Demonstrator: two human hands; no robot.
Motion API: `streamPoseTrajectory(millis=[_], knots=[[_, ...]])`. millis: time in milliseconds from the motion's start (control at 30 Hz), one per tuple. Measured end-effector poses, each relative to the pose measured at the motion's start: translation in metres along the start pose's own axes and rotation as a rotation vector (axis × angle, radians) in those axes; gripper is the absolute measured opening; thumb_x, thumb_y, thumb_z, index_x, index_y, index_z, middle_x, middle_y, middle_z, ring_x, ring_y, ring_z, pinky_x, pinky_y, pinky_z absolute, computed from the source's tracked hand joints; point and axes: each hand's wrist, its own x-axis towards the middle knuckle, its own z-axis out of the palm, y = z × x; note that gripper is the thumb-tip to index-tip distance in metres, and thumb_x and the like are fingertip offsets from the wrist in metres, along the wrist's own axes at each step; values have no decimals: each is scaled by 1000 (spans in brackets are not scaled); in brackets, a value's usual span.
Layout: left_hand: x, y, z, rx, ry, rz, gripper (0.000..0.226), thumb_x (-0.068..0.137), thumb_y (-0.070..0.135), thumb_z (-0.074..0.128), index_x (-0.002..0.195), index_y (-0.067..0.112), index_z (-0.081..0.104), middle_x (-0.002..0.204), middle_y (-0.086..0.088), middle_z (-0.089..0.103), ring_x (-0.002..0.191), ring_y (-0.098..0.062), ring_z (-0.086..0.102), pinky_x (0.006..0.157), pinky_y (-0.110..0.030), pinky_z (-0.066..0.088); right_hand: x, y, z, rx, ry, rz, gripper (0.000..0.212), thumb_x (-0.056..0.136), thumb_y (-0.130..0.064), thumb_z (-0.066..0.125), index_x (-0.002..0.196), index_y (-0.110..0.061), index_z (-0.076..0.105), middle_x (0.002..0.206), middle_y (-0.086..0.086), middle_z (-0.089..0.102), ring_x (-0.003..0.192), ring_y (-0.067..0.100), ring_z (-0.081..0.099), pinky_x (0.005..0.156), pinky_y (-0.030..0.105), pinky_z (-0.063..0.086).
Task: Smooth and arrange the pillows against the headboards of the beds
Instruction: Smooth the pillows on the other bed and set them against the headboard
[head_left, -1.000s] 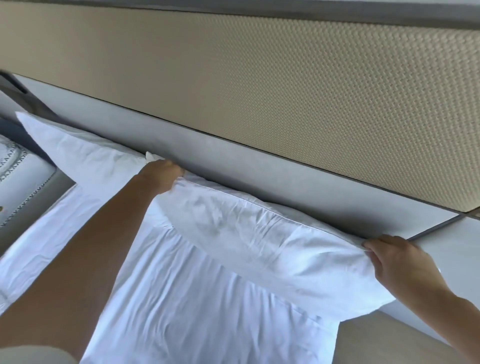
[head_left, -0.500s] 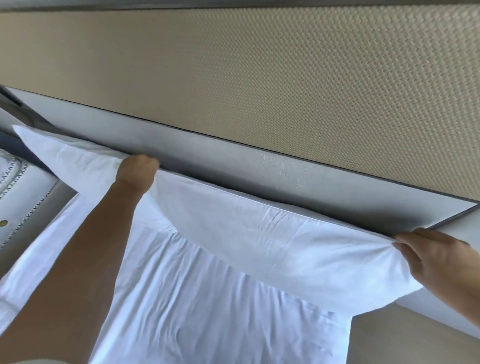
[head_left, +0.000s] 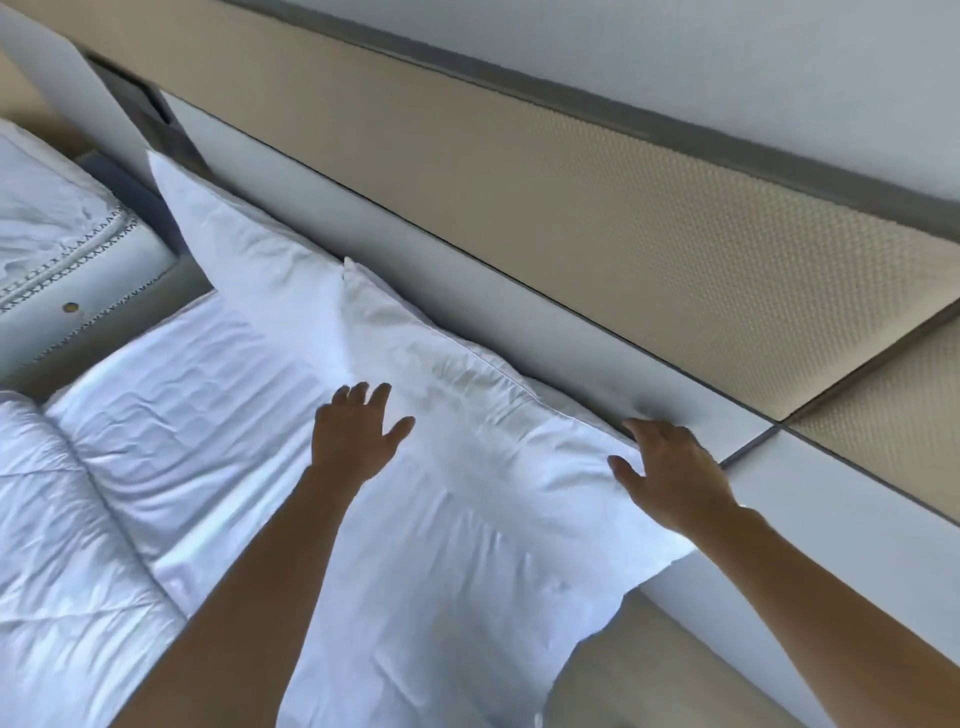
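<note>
Two white pillows lie side by side along the grey headboard (head_left: 467, 270). The near pillow (head_left: 467, 415) is wrinkled and rests flat on the white sheet (head_left: 208, 395). The far pillow (head_left: 244, 244) sits to its left, with its corner pointing up at the headboard. My left hand (head_left: 356, 439) lies flat with spread fingers on the near pillow's front left part. My right hand (head_left: 670, 473) rests with fingers apart on the pillow's right corner, close to the headboard. Neither hand grips the fabric.
A folded white duvet (head_left: 62, 545) lies at the lower left. A second bed (head_left: 57, 234) with a stitched mattress edge stands at the left, across a narrow gap. A beige woven wall panel (head_left: 649, 208) runs above the headboard. Beige floor (head_left: 649, 675) shows to the right of the bed.
Both hands let go of the near pillow's top corners, and it dropped flat against the headboard. The hands now rest open on it. The view has pulled back.
</note>
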Motion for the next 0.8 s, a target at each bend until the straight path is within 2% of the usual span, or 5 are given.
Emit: streamPoseTrajectory(millis=[167, 367, 433, 633, 800], knots=[[-117, 71, 37, -147, -84, -138, 84, 85, 81, 32, 154, 33, 27, 162, -7, 26, 151, -30, 18, 118, -49, 22, -7, 5, 6, -17, -58, -147, 73, 95, -59, 47, 150, -16, 29, 153, 14, 34, 138, 33, 34, 109, 47, 37], [-233, 155, 82, -306, -107, -393, 97, 73, 92, 12, 155, 40, 18, 167, -2, 12, 154, -26, 4, 122, -51, 7, -45, 34, 36, -56, -100, -387, 82, 91, -62, 48, 156, -22, 17, 161, 20, 13, 148, 37, 10, 120, 51, 14], [-275, 180, 100, -339, -135, -484, 100, 70, 95, 8, 155, 42, 15, 167, -1, 10, 154, -26, 3, 122, -52, 5, -64, 48, 49, -88, -150, -463, 82, 90, -62, 48, 156, -23, 17, 162, 21, 7, 150, 37, 2, 120, 54, 9], [-404, 239, 147, -412, -188, -750, 96, 73, 93, 13, 154, 42, 18, 167, -2, 13, 154, -27, 5, 122, -55, 7, -120, 73, 91, -224, -290, -675, 81, 88, -67, 46, 153, -24, 23, 163, 20, 7, 151, 37, 0, 120, 56, 4], [-503, 270, 168, -469, -216, -991, 96, 71, 91, 11, 153, 42, 22, 165, -2, 16, 152, -26, 9, 120, -55, 11, -186, 60, 120, -340, -369, -893, 79, 88, -70, 43, 150, -24, 26, 162, 19, 9, 150, 37, 1, 120, 57, 3]])
